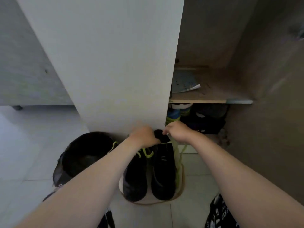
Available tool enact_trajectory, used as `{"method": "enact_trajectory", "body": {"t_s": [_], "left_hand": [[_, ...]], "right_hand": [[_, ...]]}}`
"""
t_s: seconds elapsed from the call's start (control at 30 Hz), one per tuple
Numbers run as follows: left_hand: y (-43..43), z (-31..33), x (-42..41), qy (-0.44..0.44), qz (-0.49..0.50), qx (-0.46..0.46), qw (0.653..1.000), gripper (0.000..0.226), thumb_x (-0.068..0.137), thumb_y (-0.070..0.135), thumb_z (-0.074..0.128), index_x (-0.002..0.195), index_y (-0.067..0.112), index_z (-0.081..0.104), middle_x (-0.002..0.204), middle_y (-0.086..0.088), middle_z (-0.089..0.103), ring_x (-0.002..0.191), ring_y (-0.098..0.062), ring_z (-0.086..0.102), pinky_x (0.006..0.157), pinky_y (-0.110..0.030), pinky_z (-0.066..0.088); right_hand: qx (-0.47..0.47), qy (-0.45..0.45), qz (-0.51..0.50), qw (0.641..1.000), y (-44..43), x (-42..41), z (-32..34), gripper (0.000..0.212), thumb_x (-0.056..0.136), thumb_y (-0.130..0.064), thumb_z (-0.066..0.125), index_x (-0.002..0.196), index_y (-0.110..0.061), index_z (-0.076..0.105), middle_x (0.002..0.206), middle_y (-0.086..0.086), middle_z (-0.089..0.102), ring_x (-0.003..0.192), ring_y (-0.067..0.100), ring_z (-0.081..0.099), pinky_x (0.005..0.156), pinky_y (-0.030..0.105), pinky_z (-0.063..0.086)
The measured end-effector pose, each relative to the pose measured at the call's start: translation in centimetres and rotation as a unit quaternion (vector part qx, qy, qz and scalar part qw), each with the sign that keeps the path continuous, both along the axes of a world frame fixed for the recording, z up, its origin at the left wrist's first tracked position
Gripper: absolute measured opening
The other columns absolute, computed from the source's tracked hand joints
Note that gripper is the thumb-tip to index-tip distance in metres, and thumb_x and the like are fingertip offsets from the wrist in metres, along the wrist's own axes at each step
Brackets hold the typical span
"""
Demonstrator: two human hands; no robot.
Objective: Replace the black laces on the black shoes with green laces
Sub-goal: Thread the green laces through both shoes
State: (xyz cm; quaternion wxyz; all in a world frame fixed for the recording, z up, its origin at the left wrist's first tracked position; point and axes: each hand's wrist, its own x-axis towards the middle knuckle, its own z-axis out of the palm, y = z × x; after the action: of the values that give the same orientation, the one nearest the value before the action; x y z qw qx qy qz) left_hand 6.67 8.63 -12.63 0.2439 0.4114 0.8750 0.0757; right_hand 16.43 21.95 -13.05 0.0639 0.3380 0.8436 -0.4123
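Note:
Two black shoes stand side by side on a low round stool (181,186), toes toward me. The left shoe (134,180) carries a green lace (145,153) near its collar. On the right shoe (163,173), a green lace (181,152) runs across the top eyelets and trails down the right side. My left hand (143,135) grips the far end of the shoes at the collar. My right hand (176,131) pinches the green lace just above the right shoe's collar.
A black bin lined with a bag (82,155) stands left of the stool. A white cabinet door (107,63) rises right behind the shoes. To the right, an open cupboard has a shelf (205,100) with a booklet (184,83) and shoes stored underneath (197,119).

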Motion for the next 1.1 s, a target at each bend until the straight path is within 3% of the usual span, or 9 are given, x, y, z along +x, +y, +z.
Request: {"method": "enact_trajectory", "body": {"t_s": [0.07,0.13,0.2,0.3,0.47,0.6,0.7,0.83,1.1], "left_hand": [[0.0,-0.9,0.5,-0.037,0.021,-0.020,0.999,0.030,0.079,0.052,0.070,0.085,0.024,0.062,0.080,-0.001,0.068,0.069,-0.018,0.067,0.067,-0.029,0.058],[0.1,-2.0,0.3,-0.040,0.060,-0.028,0.997,0.038,0.076,0.055,0.073,0.081,0.019,0.061,0.070,0.001,0.066,0.060,-0.017,0.069,0.064,-0.030,0.060],[0.5,-2.7,0.2,-0.060,0.089,-0.024,0.994,0.034,0.079,0.043,0.073,0.084,0.010,0.067,0.062,-0.001,0.065,0.057,-0.019,0.071,0.065,-0.031,0.061],[0.8,-3.3,0.3,-0.075,0.113,-0.011,0.991,0.024,0.083,0.030,0.067,0.076,0.007,0.065,0.056,-0.005,0.065,0.053,-0.021,0.070,0.063,-0.033,0.061],[0.6,-5.3,-0.1,-0.138,0.138,0.010,0.981,0.018,0.093,0.015,0.057,0.086,0.002,0.067,0.086,-0.012,0.073,0.073,-0.029,0.072,0.070,-0.039,0.062],[0.4,-5.9,-0.2,-0.153,0.165,0.063,0.972,0.006,0.089,0.010,0.061,0.087,0.012,0.065,0.084,-0.008,0.067,0.070,-0.022,0.064,0.066,-0.031,0.059],[0.2,-5.8,-0.2,-0.191,0.185,0.064,0.962,0.008,0.091,0.010,0.063,0.086,0.009,0.069,0.078,-0.007,0.066,0.075,-0.024,0.066,0.066,-0.032,0.058],[0.2,-6.2,-0.7,-0.230,0.230,0.077,0.943,0.012,0.090,0.015,0.070,0.091,0.004,0.070,0.083,-0.011,0.068,0.071,-0.023,0.066,0.053,-0.028,0.056],[0.4,-6.7,-1.2,-0.266,0.265,0.083,0.923,0.027,0.087,0.020,0.075,0.101,-0.002,0.069,0.082,-0.011,0.069,0.068,-0.022,0.068,0.077,-0.041,0.061]], "right_hand": [[0.023,-0.004,0.029,0.999,-0.4,-0.4,-0.8,0.030,0.102,-0.008,0.043,0.087,-0.008,0.068,0.099,0.018,0.064,0.096,0.031,0.059,0.076,0.032,0.038],[0.039,0.018,0.028,0.999,-0.6,-0.4,-1.1,0.034,0.102,-0.019,0.039,0.069,-0.015,0.045,0.074,0.014,0.046,0.074,0.028,0.045,0.068,0.036,0.029],[0.072,0.019,0.051,0.996,-0.4,-0.5,-1.8,0.033,0.104,-0.017,0.035,0.072,-0.013,0.043,0.078,0.014,0.044,0.076,0.026,0.043,0.069,0.035,0.029],[0.062,-0.011,0.057,0.996,-0.1,-0.3,-2.8,0.028,0.104,-0.014,0.037,0.086,-0.010,0.058,0.094,0.013,0.056,0.089,0.025,0.052,0.074,0.030,0.036],[0.094,-0.010,0.076,0.993,0.1,0.2,-4.5,0.021,0.099,-0.022,0.058,0.101,-0.024,0.079,0.115,-0.002,0.072,0.109,0.018,0.063,0.092,0.031,0.049],[0.140,-0.011,0.067,0.988,-0.2,0.3,-4.8,0.017,0.093,-0.023,0.068,0.104,-0.027,0.080,0.113,-0.005,0.074,0.106,0.017,0.065,0.090,0.029,0.051],[0.158,-0.006,0.052,0.986,-0.6,0.1,-4.6,0.014,0.089,-0.025,0.072,0.100,-0.028,0.080,0.108,-0.009,0.074,0.101,0.014,0.066,0.088,0.032,0.054],[0.199,-0.016,0.062,0.978,-1.1,0.0,-4.3,0.010,0.087,-0.033,0.071,0.091,-0.035,0.080,0.101,-0.015,0.074,0.095,0.012,0.067,0.083,0.034,0.057],[0.245,-0.060,0.114,0.961,-2.3,-0.4,-5.2,0.018,0.086,-0.025,0.062,0.079,-0.029,0.078,0.084,-0.008,0.071,0.080,0.019,0.066,0.069,0.031,0.057]]}}
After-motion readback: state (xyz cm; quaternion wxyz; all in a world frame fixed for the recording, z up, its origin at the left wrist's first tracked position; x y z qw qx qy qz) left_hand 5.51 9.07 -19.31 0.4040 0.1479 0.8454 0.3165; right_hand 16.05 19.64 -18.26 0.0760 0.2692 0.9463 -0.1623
